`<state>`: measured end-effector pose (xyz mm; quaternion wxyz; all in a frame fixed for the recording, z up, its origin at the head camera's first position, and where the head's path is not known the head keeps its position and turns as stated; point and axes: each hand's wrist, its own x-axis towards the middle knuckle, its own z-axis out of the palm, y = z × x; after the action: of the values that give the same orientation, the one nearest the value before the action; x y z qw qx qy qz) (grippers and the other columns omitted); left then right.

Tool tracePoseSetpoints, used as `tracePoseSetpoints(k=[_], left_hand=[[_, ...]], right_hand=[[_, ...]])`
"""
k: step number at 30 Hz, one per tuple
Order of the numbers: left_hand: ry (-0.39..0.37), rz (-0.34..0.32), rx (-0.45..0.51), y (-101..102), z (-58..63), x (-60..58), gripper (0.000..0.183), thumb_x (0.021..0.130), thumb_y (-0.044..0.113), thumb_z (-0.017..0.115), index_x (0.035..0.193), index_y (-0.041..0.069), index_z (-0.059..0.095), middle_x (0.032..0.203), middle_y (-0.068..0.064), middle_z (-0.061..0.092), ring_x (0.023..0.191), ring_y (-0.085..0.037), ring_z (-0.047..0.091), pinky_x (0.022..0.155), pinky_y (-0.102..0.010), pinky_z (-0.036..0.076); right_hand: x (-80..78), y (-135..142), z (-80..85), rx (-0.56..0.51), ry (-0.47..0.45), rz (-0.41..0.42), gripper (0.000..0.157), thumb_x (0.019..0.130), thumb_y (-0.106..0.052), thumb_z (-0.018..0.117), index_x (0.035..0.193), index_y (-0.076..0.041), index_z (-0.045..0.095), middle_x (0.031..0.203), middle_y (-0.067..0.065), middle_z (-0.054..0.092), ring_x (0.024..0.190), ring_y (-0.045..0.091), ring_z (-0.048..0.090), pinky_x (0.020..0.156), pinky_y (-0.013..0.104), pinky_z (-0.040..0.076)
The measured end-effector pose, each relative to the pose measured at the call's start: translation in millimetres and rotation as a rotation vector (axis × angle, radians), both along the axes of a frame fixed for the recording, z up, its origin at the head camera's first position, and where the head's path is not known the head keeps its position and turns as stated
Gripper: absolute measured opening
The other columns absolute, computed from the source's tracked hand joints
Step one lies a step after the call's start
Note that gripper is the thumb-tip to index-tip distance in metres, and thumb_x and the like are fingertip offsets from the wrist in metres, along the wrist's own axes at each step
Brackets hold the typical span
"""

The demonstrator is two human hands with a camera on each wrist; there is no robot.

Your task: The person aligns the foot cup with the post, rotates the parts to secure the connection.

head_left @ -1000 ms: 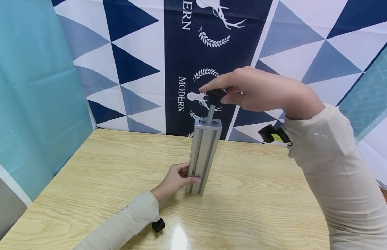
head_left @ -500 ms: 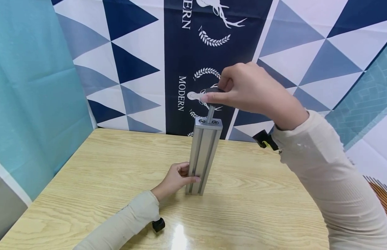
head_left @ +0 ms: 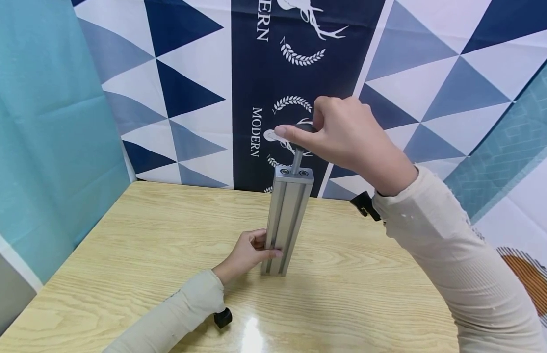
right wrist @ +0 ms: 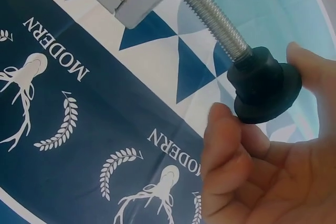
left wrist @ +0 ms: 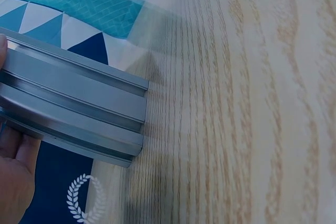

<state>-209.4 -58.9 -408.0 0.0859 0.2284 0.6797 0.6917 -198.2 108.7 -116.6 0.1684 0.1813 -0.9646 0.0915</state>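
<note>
An aluminium extrusion profile [head_left: 289, 215] with grooved sides stands on end on the wooden table. My left hand [head_left: 248, 251] grips it low down, thumb across the front. In the left wrist view the profile's [left wrist: 79, 95] lower end meets the tabletop. Two screws sit in the end plate [head_left: 294, 173] on top, and between them rises the threaded rod [right wrist: 215, 20] of a levelling foot. The foot's black round base [right wrist: 268, 85] is upward. My right hand [head_left: 348, 132] holds that base between thumb and curled fingers; most of the base is hidden in the head view.
The wood-grain table [head_left: 167, 230] extends around the profile. Behind it hangs a patterned cloth [head_left: 194, 98] with triangles and deer heads. A teal curtain [head_left: 48, 122] hangs at the left. A black wrist mount [head_left: 222, 317] is under the left sleeve.
My right hand has gone from nearly straight fingers over the foot's base to gripping it, and its wrist has swung left and down. The left hand and profile stay in place.
</note>
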Motion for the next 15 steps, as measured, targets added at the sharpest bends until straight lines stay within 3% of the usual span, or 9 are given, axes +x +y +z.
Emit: tracePoseSetpoints(k=[5,8,12,15], left_hand=[[-0.002,0.001,-0.004,0.0,0.7,0.2,0.044,0.082,0.002,0.074,0.124,0.0,0.062,0.11,-0.016,0.069,0.094,-0.01,0.066,0.084,-0.028,0.055],[-0.01,0.005,-0.014,0.1,1.6,0.6,0.045,0.082,0.002,0.074,0.125,0.0,0.061,0.111,-0.016,0.069,0.095,-0.01,0.066,0.085,-0.029,0.055],[-0.029,0.015,-0.032,0.1,2.6,0.8,0.047,0.082,0.004,0.075,0.127,0.002,0.061,0.113,-0.015,0.068,0.097,-0.011,0.066,0.085,-0.029,0.055],[-0.034,0.015,-0.035,-0.3,2.5,0.6,0.047,0.082,0.005,0.075,0.127,0.002,0.061,0.113,-0.015,0.068,0.097,-0.011,0.066,0.085,-0.029,0.055]], right_hand=[[2.0,1.7,2.9,0.026,-0.004,0.015,0.073,0.084,-0.074,0.047,0.093,-0.003,0.06,0.085,0.011,0.06,0.069,0.027,0.055,0.061,0.039,0.044],[3.6,5.6,8.5,0.042,-0.065,0.053,0.073,0.087,-0.072,0.045,0.107,-0.004,0.063,0.095,0.011,0.064,0.078,0.026,0.059,0.068,0.042,0.048],[2.7,15.1,19.0,0.098,-0.218,0.217,0.066,0.096,-0.061,0.04,0.138,-0.011,0.049,0.127,0.009,0.058,0.107,0.025,0.058,0.091,0.048,0.048],[-0.6,22.4,24.6,0.148,-0.314,0.389,0.054,0.103,-0.044,0.035,0.149,-0.016,0.034,0.148,0.008,0.04,0.131,0.026,0.043,0.107,0.052,0.036]])
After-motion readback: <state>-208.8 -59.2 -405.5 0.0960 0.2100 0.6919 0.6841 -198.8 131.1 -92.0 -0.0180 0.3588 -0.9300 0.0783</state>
